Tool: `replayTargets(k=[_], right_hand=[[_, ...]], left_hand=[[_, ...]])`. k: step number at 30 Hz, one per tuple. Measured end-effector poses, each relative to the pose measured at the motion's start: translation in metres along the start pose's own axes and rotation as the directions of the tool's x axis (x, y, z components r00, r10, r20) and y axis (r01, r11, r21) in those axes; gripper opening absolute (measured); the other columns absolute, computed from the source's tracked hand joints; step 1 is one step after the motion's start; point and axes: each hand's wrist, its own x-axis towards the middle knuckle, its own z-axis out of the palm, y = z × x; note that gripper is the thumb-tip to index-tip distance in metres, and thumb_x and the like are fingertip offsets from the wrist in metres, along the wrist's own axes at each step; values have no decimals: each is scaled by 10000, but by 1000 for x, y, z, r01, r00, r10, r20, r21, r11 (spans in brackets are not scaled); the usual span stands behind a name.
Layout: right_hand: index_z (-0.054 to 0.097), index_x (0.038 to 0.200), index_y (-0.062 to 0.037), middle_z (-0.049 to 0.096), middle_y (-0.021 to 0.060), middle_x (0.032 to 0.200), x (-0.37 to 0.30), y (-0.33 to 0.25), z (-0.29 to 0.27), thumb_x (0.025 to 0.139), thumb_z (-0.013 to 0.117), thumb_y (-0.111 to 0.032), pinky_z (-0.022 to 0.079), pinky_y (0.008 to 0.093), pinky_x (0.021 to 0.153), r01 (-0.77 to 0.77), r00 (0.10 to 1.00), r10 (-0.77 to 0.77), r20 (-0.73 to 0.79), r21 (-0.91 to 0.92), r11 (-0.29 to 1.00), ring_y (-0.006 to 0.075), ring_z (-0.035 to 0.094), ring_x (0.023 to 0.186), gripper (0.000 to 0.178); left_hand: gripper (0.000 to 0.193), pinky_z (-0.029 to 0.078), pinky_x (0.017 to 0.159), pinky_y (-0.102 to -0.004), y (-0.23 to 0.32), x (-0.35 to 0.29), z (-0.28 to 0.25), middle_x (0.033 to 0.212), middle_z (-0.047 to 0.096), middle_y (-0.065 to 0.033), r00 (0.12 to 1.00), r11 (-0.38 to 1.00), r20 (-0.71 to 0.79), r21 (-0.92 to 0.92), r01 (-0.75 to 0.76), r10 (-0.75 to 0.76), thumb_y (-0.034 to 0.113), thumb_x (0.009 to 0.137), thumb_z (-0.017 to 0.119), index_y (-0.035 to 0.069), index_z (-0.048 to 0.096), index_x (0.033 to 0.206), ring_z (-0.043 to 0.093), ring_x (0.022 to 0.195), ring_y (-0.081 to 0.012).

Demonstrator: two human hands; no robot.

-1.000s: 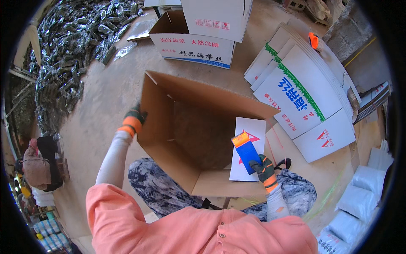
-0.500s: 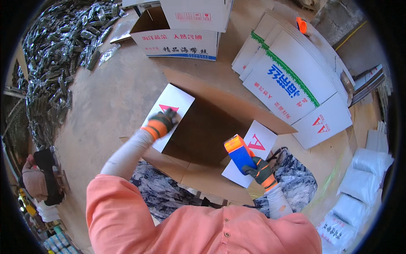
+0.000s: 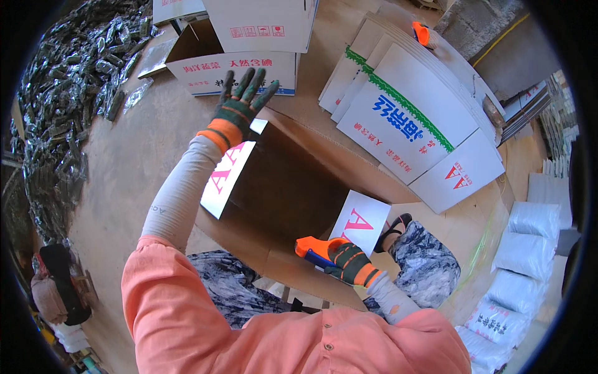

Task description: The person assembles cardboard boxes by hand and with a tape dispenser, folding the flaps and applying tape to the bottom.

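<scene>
An open carton (image 3: 369,176) with brown inner walls stands before my knees, its white left flap (image 3: 218,187) and white right flap (image 3: 356,219) folded outward. Above the far end of the left flap is my left hand (image 3: 238,112), in a dark green and orange glove, fingers spread and holding nothing. My right hand (image 3: 352,262), gloved alike, grips an orange-and-blue tape dispenser (image 3: 309,247) over the near right side of the carton, beside the right flap. Part of the dispenser is hidden by the hand.
Flattened white cartons (image 3: 405,118) lean in a stack at far right, with an orange object (image 3: 422,33) behind. Another open carton (image 3: 187,70) stands at the far side. Dark plastic-wrapped packs (image 3: 53,112) are heaped at left; white bags (image 3: 526,249) lie at right.
My left hand has left the left flap and moved away from me, its fingers now spread. My right hand has brought the dispenser left and nearer, turning it. The view has shifted slightly.
</scene>
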Motion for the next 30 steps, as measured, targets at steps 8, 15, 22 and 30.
replayTargets(k=[8, 15, 22, 30], right_hand=[[583, 1016, 16, 605, 198, 891, -4, 12, -15, 794, 588, -405, 438, 432, 806, -46, 977, 74, -201, 139, 989, 353, 573, 872, 475], [615, 918, 13, 642, 148, 796, -33, -15, -125, 765, 652, -233, 487, 360, 641, 110, 839, 299, -456, 678, 726, 265, 625, 709, 292], [636, 866, 23, 657, 82, 763, 64, 36, -124, 744, 745, -305, 489, 273, 599, -89, 815, 523, -249, 838, 538, 99, 592, 666, 366], [646, 921, -3, 651, 90, 733, 79, 61, -75, 717, 755, -398, 480, 270, 583, -113, 822, 490, -290, 760, 640, 125, 581, 624, 457]], left_hand=[[623, 285, 1023, -545, 17, -72, 79, 1195, 480, -134, 762, 976, -636, -215, -22, -123, 345, 653, 720, 111, 483, 1180, 432, 1166, -329], [448, 374, 921, -489, 20, -131, 104, 1115, 506, -112, 851, 992, -523, -122, -27, -41, 192, 663, 681, 121, 516, 1073, 497, 1036, -303], [573, 242, 1060, -470, 5, -179, 5, 1347, 415, -169, 923, 927, 385, -348, 141, 4, 363, 819, 582, 100, 434, 1307, 364, 1261, -339], [623, 90, 1098, -548, 54, -267, -39, 1407, 357, -141, 967, 917, 231, -399, -8, 109, 384, 801, 573, 140, 403, 1349, 296, 1325, -298]])
